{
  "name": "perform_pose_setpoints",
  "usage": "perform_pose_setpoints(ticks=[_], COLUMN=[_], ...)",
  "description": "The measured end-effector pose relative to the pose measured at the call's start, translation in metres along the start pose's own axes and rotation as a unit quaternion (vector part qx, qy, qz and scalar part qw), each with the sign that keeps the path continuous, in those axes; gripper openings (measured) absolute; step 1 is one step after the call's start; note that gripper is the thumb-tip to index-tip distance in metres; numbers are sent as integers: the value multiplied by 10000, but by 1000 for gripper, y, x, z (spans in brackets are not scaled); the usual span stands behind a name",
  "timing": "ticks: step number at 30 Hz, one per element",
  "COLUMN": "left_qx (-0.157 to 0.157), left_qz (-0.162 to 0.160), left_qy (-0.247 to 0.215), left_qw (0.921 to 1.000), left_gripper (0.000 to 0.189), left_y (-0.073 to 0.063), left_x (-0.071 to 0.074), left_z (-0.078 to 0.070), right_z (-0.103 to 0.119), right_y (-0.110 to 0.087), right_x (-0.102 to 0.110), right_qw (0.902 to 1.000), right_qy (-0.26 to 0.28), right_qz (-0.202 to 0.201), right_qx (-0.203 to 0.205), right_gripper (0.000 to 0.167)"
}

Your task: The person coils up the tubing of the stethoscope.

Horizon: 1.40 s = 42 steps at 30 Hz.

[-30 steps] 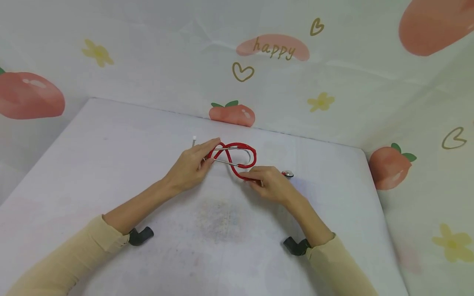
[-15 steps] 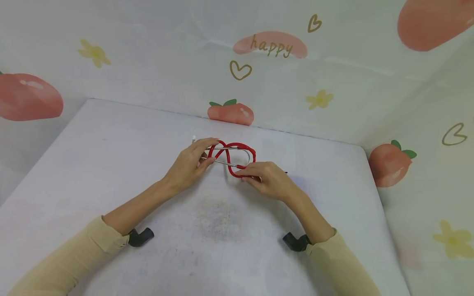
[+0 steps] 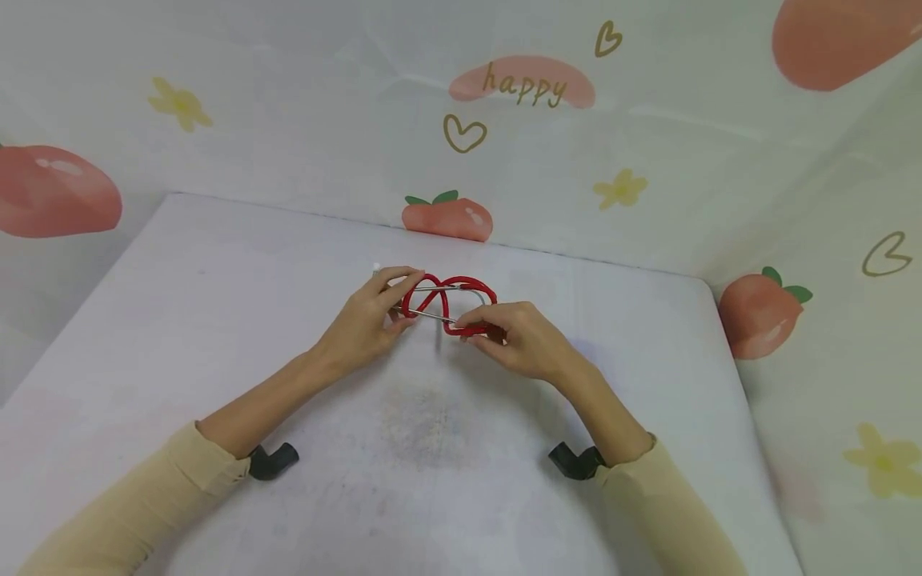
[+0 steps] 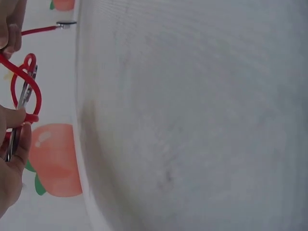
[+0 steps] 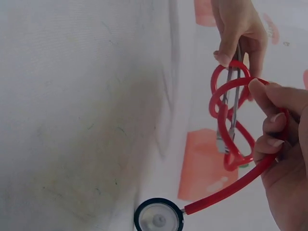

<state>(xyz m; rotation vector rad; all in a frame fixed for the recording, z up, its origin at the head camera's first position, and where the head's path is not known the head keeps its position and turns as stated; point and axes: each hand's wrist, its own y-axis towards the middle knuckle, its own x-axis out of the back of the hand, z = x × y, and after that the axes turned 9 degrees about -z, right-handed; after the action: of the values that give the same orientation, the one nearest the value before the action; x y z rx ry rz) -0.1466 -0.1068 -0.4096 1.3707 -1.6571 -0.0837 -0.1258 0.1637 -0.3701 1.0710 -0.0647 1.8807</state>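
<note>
A stethoscope with red tubing is held above the table between both hands. My left hand pinches its metal ear tubes together with a loop of the tubing. One white ear tip pokes out behind that hand. The right hand grips the free length of tubing, its fingertips close to the looped part. In the right wrist view, the round chest piece with a dark rim hangs from the tubing below the right hand. The head view does not show the chest piece.
A white-covered table lies under the hands. Behind it and at the right stands a pale backdrop printed with fruit, flowers and hearts. Black wrist mounts sit at both sleeve cuffs.
My right hand has moved a little left and up, bringing its length of tubing against the loop. The chest piece went out of sight in the head view. The left hand barely moved.
</note>
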Motion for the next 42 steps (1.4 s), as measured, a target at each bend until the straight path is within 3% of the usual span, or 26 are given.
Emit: perform_pose_setpoints(ticks=[3, 7, 12, 15, 24, 34, 42], left_qx=[95, 151, 130, 94, -7, -254, -309], left_qz=[-123, -184, -213, -200, 26, 167, 209], left_qy=[-111, -234, -228, -151, 3, -29, -302], left_qw=[9998, 9994, 9994, 9996, 10000, 9995, 9989], left_gripper=[75, 73, 69, 67, 66, 67, 66], left_y=[-1, -1, -1, 0, -2, -5, -6], left_x=[1, 1, 1, 1, 1, 0, -2], left_z=[2, 3, 3, 2, 1, -4, -5], right_z=[0, -2, -1, 1, 6, 6, 5], right_y=[-1, -2, -2, -1, 7, 15, 21], right_x=[0, 0, -2, -2, 8, 13, 17], right_qw=[9999, 9988, 9976, 9977, 9949, 9960, 9962], right_qy=[80, 219, 255, 240, 845, 856, 691], right_qz=[-85, -209, 29, 126, -193, -269, -486], right_qx=[15, 389, 643, 621, 507, 53, 184], right_gripper=[22, 23, 25, 26, 24, 28, 23])
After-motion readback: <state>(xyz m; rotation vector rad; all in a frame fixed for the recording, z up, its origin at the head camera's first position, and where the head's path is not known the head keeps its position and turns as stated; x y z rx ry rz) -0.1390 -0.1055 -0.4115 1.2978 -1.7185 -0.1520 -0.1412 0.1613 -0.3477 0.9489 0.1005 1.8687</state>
